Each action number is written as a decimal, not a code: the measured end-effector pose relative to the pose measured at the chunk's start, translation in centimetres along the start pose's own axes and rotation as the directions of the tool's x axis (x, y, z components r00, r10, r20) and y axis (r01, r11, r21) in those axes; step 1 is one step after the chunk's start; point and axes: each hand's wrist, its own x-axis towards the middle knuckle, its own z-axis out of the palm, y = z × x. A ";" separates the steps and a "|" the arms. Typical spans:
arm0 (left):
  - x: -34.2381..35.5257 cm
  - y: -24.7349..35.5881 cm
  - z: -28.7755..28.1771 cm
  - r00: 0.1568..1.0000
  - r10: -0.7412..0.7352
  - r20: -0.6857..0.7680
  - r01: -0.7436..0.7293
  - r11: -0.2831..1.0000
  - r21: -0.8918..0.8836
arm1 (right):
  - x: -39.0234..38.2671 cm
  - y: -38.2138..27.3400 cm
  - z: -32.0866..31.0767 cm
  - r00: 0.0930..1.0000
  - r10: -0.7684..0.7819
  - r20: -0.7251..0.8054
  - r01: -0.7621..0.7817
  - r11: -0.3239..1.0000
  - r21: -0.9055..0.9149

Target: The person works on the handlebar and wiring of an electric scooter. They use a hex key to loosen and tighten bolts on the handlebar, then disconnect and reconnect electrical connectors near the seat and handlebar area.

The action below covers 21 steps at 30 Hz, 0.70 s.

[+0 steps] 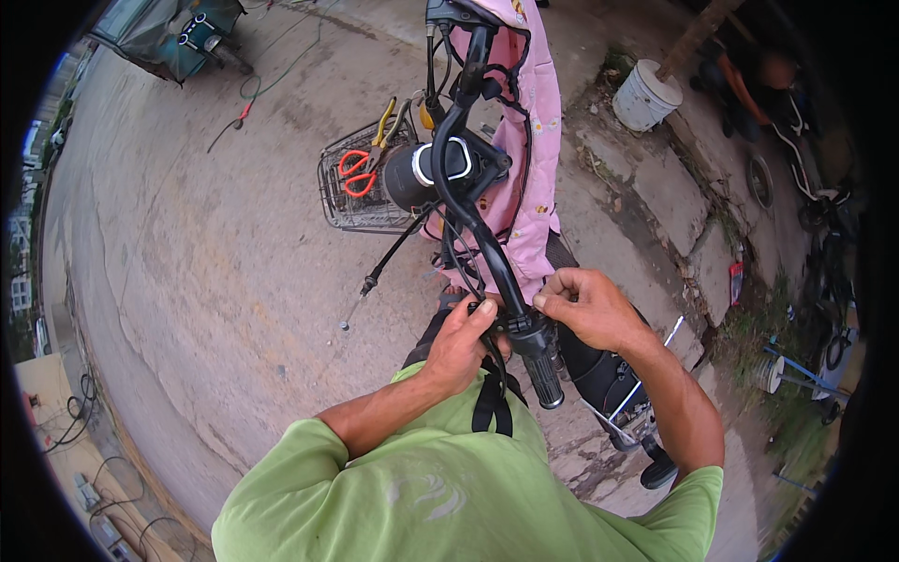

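A black handlebar (456,190) of a two-wheeler runs toward me, ending in a ribbed rubber grip (543,377). My left hand (459,345) is closed around the black brake lever (491,354) beside the grip, thumb on top; its other fingers are partly hidden. On the grip's other side, my right hand (596,309) is closed in a pinch at the lower edge of a pink patterned cloth cover (532,183). The cover hangs along the handlebar. Whatever else lies between these fingertips is too small to make out.
A wire basket (351,217) at the front holds orange-handled scissors (356,173) and yellow-handled pliers (382,131). A mirror-like stalk (382,267) sticks out left. A white bucket (646,96) stands far right, near broken paving. A covered vehicle (178,33) is parked far left.
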 end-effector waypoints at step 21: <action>-0.2 -0.3 -0.3 1.000 0.000 0.031 0.000 1.000 0.010 | -0.4 0.0 0.2 0.999 -0.047 -0.027 0.048 0.998 0.035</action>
